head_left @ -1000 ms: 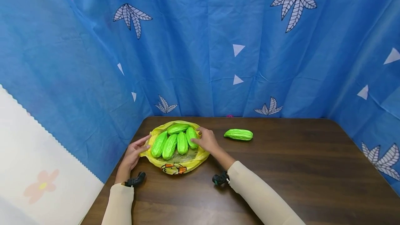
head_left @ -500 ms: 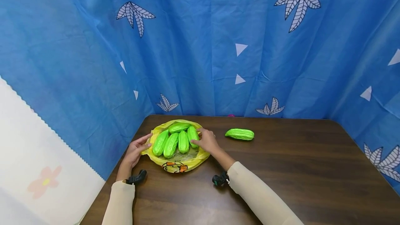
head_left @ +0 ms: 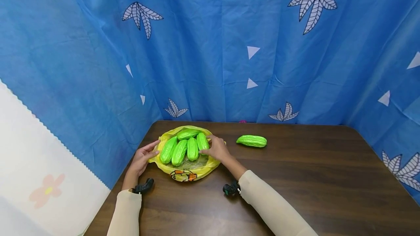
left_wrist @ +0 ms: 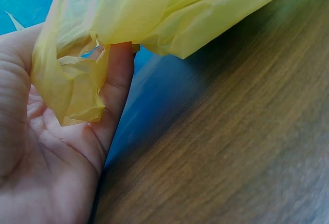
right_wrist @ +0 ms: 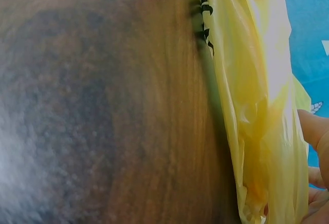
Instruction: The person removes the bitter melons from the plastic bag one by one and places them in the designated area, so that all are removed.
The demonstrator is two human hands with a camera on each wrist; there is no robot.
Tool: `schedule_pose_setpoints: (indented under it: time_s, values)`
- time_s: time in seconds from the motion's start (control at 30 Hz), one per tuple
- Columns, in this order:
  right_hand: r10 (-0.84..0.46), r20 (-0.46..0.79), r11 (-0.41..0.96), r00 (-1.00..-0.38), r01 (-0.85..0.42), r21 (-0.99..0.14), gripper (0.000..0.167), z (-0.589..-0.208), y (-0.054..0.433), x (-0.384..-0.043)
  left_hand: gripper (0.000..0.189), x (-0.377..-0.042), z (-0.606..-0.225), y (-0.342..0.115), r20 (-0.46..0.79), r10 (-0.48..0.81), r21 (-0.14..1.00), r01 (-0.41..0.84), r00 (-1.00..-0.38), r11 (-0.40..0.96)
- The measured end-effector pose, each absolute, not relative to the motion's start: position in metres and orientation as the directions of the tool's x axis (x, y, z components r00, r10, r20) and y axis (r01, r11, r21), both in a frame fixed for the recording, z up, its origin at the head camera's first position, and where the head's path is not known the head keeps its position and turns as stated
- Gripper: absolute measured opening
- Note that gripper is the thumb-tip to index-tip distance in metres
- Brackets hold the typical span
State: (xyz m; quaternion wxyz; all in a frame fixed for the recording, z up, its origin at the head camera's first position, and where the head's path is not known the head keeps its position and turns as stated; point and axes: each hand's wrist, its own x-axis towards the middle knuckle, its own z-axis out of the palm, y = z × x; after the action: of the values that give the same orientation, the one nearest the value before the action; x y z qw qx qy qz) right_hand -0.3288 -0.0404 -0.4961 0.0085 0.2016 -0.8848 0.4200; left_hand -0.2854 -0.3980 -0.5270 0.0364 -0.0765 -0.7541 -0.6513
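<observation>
A yellow plastic bag (head_left: 183, 176) lies spread open on the table's left side, several bright green ridged bitter melons (head_left: 178, 153) inside it. At the bag's left rim my left hand (head_left: 141, 159) holds the plastic between thumb and fingers; a crumpled bag handle (left_wrist: 82, 90) lies over the palm in the left wrist view. My right hand (head_left: 218, 149) reaches over the right rim, thumb and fingers around the rightmost bitter melon (head_left: 202, 141). In the right wrist view the bag's side hides most of the fingers. Another bitter melon (head_left: 251, 141) lies outside the bag, to its right.
The dark wooden table (head_left: 295, 177) extends widely to the right. Blue patterned curtain (head_left: 210, 46) hangs behind it and at the sides. A white cloth with a flower print (head_left: 46, 192) hangs at the left. Each wrist wears a black camera mount (head_left: 231, 188).
The head view has shifted slightly. My right thumb has slid a little toward the near end of the rightmost bitter melon. My left hand stays at the bag's rim.
</observation>
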Motion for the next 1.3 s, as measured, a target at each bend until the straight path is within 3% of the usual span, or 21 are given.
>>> schedule_pose_setpoints:
  time_s: [0.5,0.93,1.3]
  values:
    - [-0.362,0.190,0.591,-0.912,-0.383,-0.710,0.068,-0.497,-0.040,-0.328,0.056,-0.284,-0.529,-0.397,0.146,0.057,0.978,0.153,-0.988,0.139]
    - [-0.320,0.280,0.524,-0.905,-0.416,-0.743,0.046,-0.488,-0.029,-0.327,0.056,-0.287,-0.530,-0.400,0.156,0.074,0.977,0.165,-0.985,0.138]
    - [-0.310,0.283,0.492,-0.907,-0.408,-0.769,0.044,-0.481,-0.022,-0.323,0.056,-0.287,-0.529,-0.400,0.151,0.071,0.977,0.160,-0.986,0.142]
